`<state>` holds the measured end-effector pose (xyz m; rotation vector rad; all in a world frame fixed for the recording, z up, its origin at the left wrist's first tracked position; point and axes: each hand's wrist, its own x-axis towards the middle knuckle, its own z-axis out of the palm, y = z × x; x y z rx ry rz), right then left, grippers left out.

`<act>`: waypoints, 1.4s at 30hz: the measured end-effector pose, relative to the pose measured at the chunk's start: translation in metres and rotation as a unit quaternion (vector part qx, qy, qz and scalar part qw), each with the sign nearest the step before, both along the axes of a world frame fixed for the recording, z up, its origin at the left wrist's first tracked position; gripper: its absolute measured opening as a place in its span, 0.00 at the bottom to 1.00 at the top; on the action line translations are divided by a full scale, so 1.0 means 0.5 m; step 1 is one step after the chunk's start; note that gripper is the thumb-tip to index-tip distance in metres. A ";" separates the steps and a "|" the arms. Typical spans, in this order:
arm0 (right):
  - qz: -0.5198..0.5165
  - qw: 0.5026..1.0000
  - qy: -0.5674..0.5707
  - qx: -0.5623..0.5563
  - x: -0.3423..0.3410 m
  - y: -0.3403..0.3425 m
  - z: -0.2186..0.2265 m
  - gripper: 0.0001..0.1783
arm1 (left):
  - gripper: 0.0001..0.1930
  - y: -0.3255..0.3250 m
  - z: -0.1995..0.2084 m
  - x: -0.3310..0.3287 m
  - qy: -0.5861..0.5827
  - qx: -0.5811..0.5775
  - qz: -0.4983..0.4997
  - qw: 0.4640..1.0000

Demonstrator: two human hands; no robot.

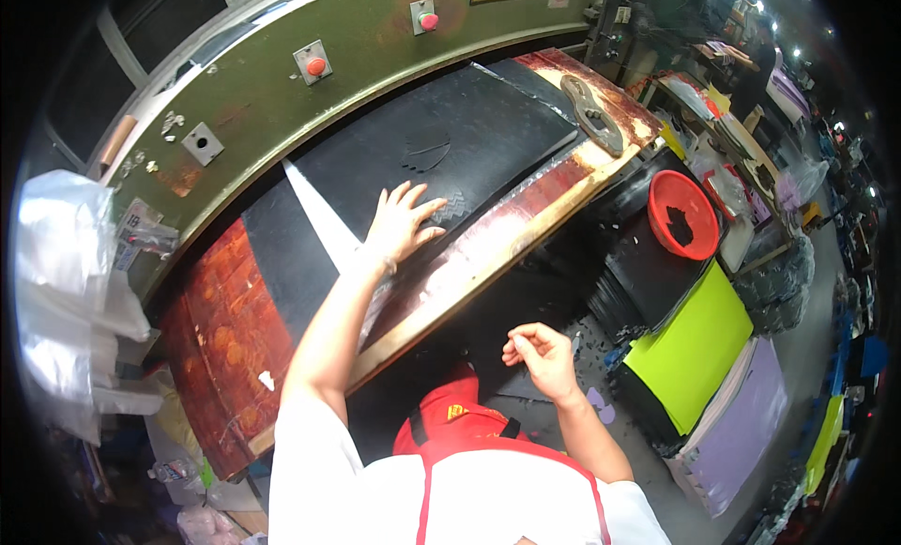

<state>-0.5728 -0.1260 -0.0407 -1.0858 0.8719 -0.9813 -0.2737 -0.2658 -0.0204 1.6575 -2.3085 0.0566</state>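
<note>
Head view: at eleven o'clock our left hand [405, 224] rests, fingers spread, on a black sheet [507, 111] reaching toward twelve. Between four and five our right hand [546, 359] curls thumb toward fingers; we cannot tell whether it pinches anything. Between one and two we see a brown frame [591, 116].

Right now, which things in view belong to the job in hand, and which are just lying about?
Likely the job:
black sheet, left hand over it
reddish board beneath
oblong frame on the board

Likely lying about:
clear plastic
lime-green sheets
purple sheets
</note>
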 end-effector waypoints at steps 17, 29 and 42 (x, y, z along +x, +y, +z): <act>0.211 0.739 0.475 -0.428 0.392 -0.746 0.009 0.54 | 0.42 -0.176 -0.003 0.022 0.057 0.052 -0.110 0.991; 0.334 0.605 0.394 -0.606 0.364 -0.824 0.003 0.44 | 0.32 -0.133 -0.105 -0.037 0.077 -0.143 0.281 0.946; 0.405 0.599 0.398 -0.565 0.400 -0.791 0.083 0.42 | 0.37 -0.097 -0.118 -0.075 0.131 -0.275 0.481 0.822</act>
